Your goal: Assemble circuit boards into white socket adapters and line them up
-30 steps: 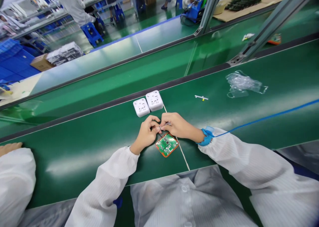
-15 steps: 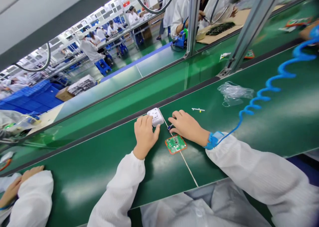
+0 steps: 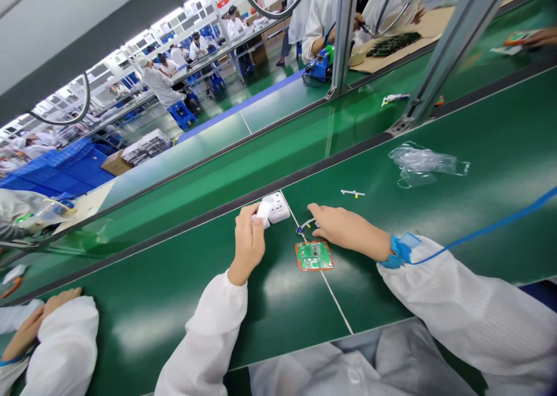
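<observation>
My left hand (image 3: 250,236) is closed on a small white plastic piece (image 3: 263,210), its thumb pressed against the face. Just beyond it a white plastic housing (image 3: 277,207) with dark slots lies on the green work surface. To the right, my right hand (image 3: 343,228) reaches low over the surface, thumb and forefinger apart. A thin pale cable with a blue connector (image 3: 300,230) runs into the gap between those fingers; its far end is hidden by the hand. Nearer to me lies a green circuit board (image 3: 314,255) with an orange edge, touched by neither hand.
A thin white strip (image 3: 353,193) with a yellow bit and a clear plastic bag (image 3: 420,164) lie to the right. A blue cord (image 3: 487,228) runs from my right wristband. A co-worker's hands (image 3: 39,320) rest at the left. Metal posts (image 3: 343,36) stand behind the black rail.
My left hand has drawn back slightly and now shows the white piece lifted in its fingers beside the housing. My right hand has shifted right, exposing more cable. The blue cord is pulled straighter.
</observation>
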`<state>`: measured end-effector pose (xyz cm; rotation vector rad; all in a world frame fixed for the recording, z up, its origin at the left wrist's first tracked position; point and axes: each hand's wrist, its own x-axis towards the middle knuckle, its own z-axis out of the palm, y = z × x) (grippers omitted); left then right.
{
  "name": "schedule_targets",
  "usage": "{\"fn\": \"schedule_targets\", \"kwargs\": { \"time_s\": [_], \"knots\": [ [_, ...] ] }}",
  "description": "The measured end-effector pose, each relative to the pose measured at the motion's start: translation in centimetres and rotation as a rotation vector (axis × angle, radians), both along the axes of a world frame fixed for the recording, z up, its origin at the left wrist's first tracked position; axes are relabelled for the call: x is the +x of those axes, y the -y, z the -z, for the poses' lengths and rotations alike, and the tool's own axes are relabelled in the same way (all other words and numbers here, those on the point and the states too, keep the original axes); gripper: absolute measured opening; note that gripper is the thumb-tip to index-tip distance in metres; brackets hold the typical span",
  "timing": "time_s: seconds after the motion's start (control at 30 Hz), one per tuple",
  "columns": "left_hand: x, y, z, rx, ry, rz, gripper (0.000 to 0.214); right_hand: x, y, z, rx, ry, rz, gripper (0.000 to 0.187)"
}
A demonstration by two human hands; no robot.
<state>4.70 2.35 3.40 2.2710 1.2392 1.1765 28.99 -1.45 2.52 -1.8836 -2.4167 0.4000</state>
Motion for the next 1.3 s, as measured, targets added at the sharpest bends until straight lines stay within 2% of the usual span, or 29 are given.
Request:
{"fn": "schedule_targets", "kwargs": {
  "time_s": [0.07, 0.17, 0.27, 0.37, 0.47, 0.63, 0.83, 0.9, 1.07, 1.2, 1.3],
  "knots": [
    [-1.1, 1.3, 0.9, -0.125, 0.194, -0.055, 0.048, -0.3, -0.3, 0.8, 0.068, -0.101, -0.081, 0.029],
    [-2.3, 2.8, 2.6, -0.283, 0.356, -0.132, 0.052, -1.1, -0.5, 2.3, 0.137, -0.258, -0.140, 0.024],
    [-3.0, 3.3, 3.7, -0.377, 0.412, -0.150, 0.054, -1.6, -0.6, 3.6, 0.164, -0.396, -0.141, 0.026],
    [-3.2, 3.2, 4.3, -0.420, 0.410, -0.157, 0.050, -1.6, -0.8, 4.1, 0.179, -0.441, -0.203, 0.015],
    [-3.0, 3.1, 4.5, -0.433, 0.408, -0.182, 0.046, -1.6, -0.9, 4.0, 0.213, -0.392, -0.309, 0.007],
    [-2.4, 3.2, 4.3, -0.450, 0.434, -0.237, 0.042, -1.6, -0.6, 3.4, 0.262, -0.271, -0.365, 0.004],
    [-1.7, 3.0, 4.4, -0.409, 0.470, -0.319, 0.039, -2.6, 0.4, 1.9, 0.263, -0.536, -0.514, 0.015],
    [-1.6, 2.8, 4.7, -0.392, 0.456, -0.336, 0.038, -3.8, 0.5, 1.7, 0.313, -0.521, -0.526, 0.020],
    [-1.6, 2.8, 4.9, -0.380, 0.335, -0.246, 0.043, -6.5, 0.3, 2.5, 0.512, -0.282, -0.504, 0.032],
    [-1.7, 2.9, 5.0, -0.420, 0.261, -0.058, 0.035, -6.6, 0.2, 3.2, 0.646, -0.158, -0.403, 0.029],
    [-1.7, 2.9, 5.3, -0.446, 0.224, 0.045, 0.024, -6.2, 0.4, 3.3, 0.674, -0.099, -0.389, 0.026]
  ]
}}
